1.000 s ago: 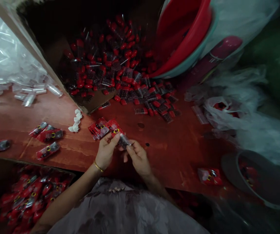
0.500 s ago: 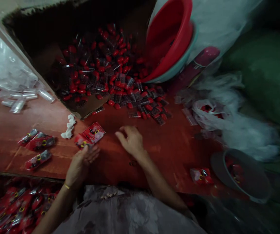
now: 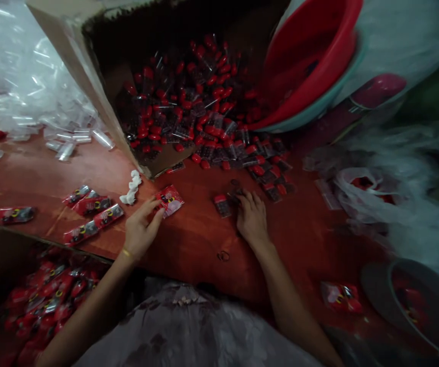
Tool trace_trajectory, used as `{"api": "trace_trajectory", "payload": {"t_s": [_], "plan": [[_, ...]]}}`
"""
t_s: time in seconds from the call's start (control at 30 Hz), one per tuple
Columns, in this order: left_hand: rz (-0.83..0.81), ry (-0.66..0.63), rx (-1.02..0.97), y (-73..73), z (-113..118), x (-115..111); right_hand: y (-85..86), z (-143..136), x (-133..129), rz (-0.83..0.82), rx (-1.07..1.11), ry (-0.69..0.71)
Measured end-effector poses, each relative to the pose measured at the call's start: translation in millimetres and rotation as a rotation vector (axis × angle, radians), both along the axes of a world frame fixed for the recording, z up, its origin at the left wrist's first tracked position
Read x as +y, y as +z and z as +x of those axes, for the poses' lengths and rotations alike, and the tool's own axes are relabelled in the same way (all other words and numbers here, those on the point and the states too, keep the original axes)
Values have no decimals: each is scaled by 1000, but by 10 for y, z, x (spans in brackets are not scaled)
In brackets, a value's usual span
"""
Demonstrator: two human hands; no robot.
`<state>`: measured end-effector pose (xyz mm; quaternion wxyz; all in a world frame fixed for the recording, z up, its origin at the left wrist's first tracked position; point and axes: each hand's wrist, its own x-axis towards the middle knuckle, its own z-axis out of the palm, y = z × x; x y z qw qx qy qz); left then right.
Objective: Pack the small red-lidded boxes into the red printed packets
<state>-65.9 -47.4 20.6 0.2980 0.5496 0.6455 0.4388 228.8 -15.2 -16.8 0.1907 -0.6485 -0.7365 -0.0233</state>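
Note:
My left hand [image 3: 143, 227] has its thumb and fingers at the lower left edge of a red printed packet [image 3: 170, 200] on the reddish table [image 3: 189, 239]. My right hand [image 3: 252, 216] rests over the table further right, fingers curled down at some small dark pieces [image 3: 235, 191]. Just left of its fingertips lies a small clear container with a red cap [image 3: 222, 205]. What the right fingertips touch is too dark to make out.
A cardboard box [image 3: 101, 102] on its side spills red-capped containers. Clear tubes [image 3: 66, 142], filled packets [image 3: 93, 224] and a white crumpled strip [image 3: 131, 187] lie left. Right are a red basin [image 3: 311, 56], plastic bags [image 3: 410, 204], another packet [image 3: 341, 297] and a grey tub [image 3: 391, 285].
The view has shifted left. My left hand has come to the packet's edge. My right hand has reached down, and a red-capped container now lies beside it. Another filled packet lies among those at left.

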Motion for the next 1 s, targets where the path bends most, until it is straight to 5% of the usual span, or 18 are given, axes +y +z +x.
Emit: {"api": "trace_trajectory", "payload": {"t_s": [0.13, 0.27, 0.43, 0.67, 1.0], "plan": [[52, -168, 556, -93, 4, 295, -15, 46, -254, 15, 25, 48], [-1, -217, 721, -163, 56, 372, 8, -6, -386, 178, 125, 34], [3, -149, 729, -227, 153, 343, 227, -393, -444, 330, 240, 119], [-15, -57, 668, -191, 289, 464, 329, -994, -336, 236, 358, 287], [100, -14, 472, -237, 274, 553, 284, -1021, -292, 126, 483, 234]]}}
